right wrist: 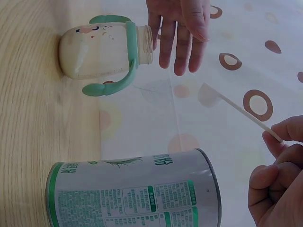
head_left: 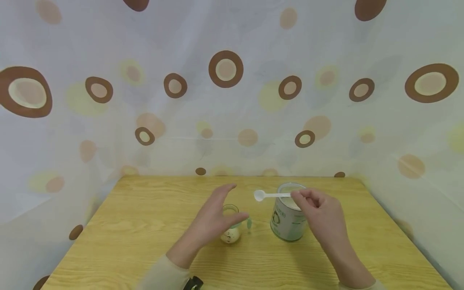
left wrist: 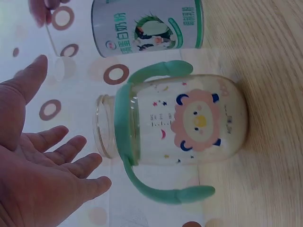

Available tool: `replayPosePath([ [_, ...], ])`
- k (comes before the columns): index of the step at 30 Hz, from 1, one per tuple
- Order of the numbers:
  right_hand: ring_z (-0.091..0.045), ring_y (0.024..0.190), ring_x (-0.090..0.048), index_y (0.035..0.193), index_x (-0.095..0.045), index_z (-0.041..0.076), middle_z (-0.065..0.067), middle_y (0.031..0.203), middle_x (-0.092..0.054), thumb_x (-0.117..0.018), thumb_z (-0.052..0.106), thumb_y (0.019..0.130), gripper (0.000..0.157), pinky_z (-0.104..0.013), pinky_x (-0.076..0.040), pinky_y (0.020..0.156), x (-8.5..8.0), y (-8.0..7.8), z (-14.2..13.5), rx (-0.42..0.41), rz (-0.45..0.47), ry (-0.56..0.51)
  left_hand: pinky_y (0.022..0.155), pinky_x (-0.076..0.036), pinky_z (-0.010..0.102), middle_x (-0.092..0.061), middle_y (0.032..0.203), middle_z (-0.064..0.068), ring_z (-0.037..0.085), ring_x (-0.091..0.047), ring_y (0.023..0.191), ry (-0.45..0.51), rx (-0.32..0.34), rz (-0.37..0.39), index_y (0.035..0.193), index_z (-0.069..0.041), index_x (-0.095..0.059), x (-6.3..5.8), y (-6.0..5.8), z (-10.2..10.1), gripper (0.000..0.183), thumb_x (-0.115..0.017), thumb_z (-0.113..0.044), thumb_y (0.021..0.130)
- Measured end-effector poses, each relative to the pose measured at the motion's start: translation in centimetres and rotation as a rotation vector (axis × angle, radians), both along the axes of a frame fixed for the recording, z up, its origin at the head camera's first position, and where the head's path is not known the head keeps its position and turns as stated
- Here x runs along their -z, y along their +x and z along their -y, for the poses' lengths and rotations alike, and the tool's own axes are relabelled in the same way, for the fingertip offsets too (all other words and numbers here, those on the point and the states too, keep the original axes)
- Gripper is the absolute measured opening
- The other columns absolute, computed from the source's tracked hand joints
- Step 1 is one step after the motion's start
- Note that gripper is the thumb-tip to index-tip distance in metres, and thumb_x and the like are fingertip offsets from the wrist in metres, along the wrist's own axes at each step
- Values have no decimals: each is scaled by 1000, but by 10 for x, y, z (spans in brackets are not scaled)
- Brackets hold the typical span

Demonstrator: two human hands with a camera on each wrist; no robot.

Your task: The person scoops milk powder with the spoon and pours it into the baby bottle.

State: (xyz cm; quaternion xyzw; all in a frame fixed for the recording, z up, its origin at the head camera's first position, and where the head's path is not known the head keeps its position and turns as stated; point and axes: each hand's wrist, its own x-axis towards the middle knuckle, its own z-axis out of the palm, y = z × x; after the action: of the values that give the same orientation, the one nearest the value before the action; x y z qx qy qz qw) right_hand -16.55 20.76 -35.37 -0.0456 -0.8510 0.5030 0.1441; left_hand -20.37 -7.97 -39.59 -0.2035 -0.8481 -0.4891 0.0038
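Note:
Between thumb and finger my right hand (head_left: 326,215) pinches the handle end of a white measuring scoop (head_left: 259,195). The scoop is level above the table, its bowl pointing left. Below that hand stands an open milk powder tin (head_left: 288,223), with pale powder inside. My left hand (head_left: 212,221), fingers spread and holding nothing, is beside the neck of a clear baby bottle (left wrist: 199,125). The bottle has two green handles (left wrist: 165,195), a cartoon lion print and pale contents low inside. It stands upright with its mouth uncovered, partly hidden by the left hand in the head view.
Bottle and tin stand apart on a wood-grain table (head_left: 145,225), the tin to the right. A curtain (head_left: 232,108) with brown and beige circles hangs behind the table and along both sides. A dark band (head_left: 193,283) is on the left wrist.

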Motion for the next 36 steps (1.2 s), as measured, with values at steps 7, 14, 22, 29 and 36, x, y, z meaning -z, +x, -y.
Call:
replayPosePath([
  [7,-12,56,-39,108,-80,7,5,64,-43,-77,48,105,41,-31,-38,52,1,-3,-14,5,-17,-9,126,-35,63,-37,175,6,34,-35,160,26,28,5,170,-16,-40,-7,0,-21,89,-86,-44,99],
  [14,-12,55,-38,112,-79,7,5,63,-44,-75,45,107,39,-32,-37,50,-4,-5,-28,28,-40,39,126,-34,61,-38,175,2,31,-36,160,37,27,39,170,-22,-40,-15,2,-45,90,-87,-45,97],
  [22,-12,55,-39,113,-74,6,5,62,-44,-70,38,109,33,-32,-40,54,-7,-9,-46,48,-62,69,125,-35,63,-33,177,-1,32,-34,161,66,51,67,174,-27,-34,-18,4,-71,97,-88,-45,96],
  [29,-15,58,-42,111,-73,7,4,63,-43,-66,37,110,31,-31,-41,59,-12,-10,-60,59,-83,140,125,-35,62,-30,179,0,30,-33,162,90,74,58,175,-26,-28,-14,0,-93,103,-89,-48,95],
  [36,-14,54,-39,111,-72,9,3,63,-40,-65,38,111,31,-33,-34,52,-10,-13,-68,54,-97,215,125,-35,64,-29,178,7,35,-32,162,158,84,46,175,-19,-27,0,-5,-111,104,-89,-45,96],
])
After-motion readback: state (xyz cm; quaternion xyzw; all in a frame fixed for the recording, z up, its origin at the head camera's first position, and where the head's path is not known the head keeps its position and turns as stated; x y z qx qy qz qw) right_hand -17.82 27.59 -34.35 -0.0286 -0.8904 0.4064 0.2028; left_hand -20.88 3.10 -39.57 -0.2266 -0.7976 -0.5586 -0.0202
